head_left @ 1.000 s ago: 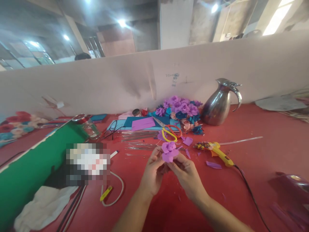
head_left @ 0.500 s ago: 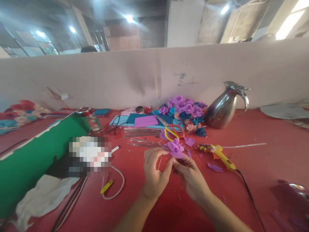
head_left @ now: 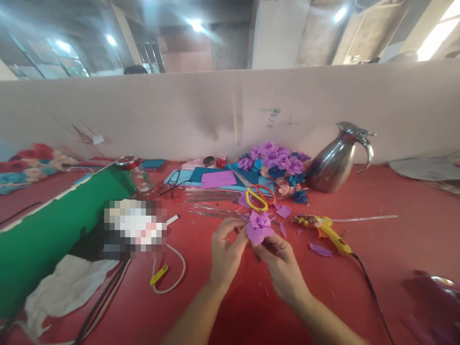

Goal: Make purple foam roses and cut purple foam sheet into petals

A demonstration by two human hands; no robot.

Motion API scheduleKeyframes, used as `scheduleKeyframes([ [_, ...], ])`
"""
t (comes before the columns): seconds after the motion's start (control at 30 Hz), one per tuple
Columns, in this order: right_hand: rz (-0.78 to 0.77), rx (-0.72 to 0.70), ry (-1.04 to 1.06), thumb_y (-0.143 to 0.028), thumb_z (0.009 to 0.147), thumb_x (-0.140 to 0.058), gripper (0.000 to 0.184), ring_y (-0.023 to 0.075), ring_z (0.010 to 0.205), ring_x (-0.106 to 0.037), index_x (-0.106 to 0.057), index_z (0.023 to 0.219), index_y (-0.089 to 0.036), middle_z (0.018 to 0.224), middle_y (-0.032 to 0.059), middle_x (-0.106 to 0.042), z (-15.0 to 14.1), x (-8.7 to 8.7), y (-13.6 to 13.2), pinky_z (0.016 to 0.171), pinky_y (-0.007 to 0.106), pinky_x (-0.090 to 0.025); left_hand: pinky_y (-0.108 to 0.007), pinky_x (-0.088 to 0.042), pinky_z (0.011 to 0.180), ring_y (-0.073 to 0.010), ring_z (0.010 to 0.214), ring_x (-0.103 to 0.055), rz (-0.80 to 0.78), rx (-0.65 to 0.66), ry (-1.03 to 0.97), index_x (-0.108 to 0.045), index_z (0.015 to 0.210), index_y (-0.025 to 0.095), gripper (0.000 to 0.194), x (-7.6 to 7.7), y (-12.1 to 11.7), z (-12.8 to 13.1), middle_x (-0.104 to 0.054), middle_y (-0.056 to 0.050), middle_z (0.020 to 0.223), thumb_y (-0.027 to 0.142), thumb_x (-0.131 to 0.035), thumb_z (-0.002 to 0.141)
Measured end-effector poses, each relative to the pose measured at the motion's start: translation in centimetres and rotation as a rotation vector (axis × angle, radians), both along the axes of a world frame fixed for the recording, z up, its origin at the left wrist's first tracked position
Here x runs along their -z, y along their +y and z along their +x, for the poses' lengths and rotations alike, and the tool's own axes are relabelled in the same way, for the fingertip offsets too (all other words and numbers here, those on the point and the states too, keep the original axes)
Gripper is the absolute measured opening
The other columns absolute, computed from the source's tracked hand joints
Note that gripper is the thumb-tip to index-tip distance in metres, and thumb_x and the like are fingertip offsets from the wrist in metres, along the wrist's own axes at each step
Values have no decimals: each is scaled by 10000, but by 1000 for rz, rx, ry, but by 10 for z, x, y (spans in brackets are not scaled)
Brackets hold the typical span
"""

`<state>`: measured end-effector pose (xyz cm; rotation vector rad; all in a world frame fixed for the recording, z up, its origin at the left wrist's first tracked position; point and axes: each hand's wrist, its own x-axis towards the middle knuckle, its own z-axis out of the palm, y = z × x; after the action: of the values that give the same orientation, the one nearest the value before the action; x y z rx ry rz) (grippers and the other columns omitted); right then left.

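Observation:
A purple paper flower [head_left: 259, 229] is held up over the red table, its layered petals facing me. My left hand [head_left: 228, 247] pinches it from the left side, thumb and fingers closed at the petals' edge. From below and the right, my right hand [head_left: 278, 258] grips its base; the fingertips are partly hidden behind the bloom. Just beyond the flower lie scissors [head_left: 257, 199] with yellow and orange handles. Loose purple petals [head_left: 283, 211] are scattered close by. A yellow glue gun [head_left: 334, 235] rests on its side to the right, a clear glue stick [head_left: 366, 218] behind it.
A pile of finished paper flowers [head_left: 276, 158] sits at the back beside a steel jug [head_left: 334, 158]. Paper sheets [head_left: 218, 178], eyeglasses [head_left: 174, 184], thin wires [head_left: 212, 195] and a glass jar [head_left: 138, 177] stretch leftward. A green panel [head_left: 61, 230] and a looped cable [head_left: 184, 268] lie left.
The flower has been tilted toward me, so its face now shows more fully. My left hand has shifted slightly, its thumb now against the petals. The camera view has moved a little.

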<state>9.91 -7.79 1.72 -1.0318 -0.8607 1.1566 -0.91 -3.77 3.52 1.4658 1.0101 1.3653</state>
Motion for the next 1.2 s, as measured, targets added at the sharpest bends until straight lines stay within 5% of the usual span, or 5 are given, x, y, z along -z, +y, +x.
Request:
scheduleKeyframes([
  [0.17,32,69,-75,-327,750,-665,173,110,545,-427,-605,673,-185,572,-24,-502,4,0,1,520,235,-362,-330,-453,804,-210,862,-579,-20,103,-42,-733,873,211,156,-1,-5,2,-659,-65,870,271,-626,777],
  [0.4,92,154,-230,-228,740,-583,58,121,550,-445,-621,717,-190,608,-17,-546,6,-8,-2,522,237,-381,-356,-433,905,-228,972,-580,-56,167,-70,-744,904,247,183,1,-5,6,-662,-60,974,260,-685,731],
  [0.63,215,205,-483,-114,728,-525,170,169,658,-536,-653,682,-216,691,24,-594,8,-6,-4,606,263,-423,-405,-431,923,-251,991,-575,-82,262,-178,-746,918,249,202,3,-2,5,-662,-72,982,281,-692,726],
  [1.2,243,173,-323,-31,627,-468,297,152,638,-528,-682,722,-215,673,-14,-614,5,10,-2,633,262,-435,-331,-464,805,-206,915,-575,239,197,20,-698,954,257,217,4,-6,4,-631,-54,951,165,-566,809],
])
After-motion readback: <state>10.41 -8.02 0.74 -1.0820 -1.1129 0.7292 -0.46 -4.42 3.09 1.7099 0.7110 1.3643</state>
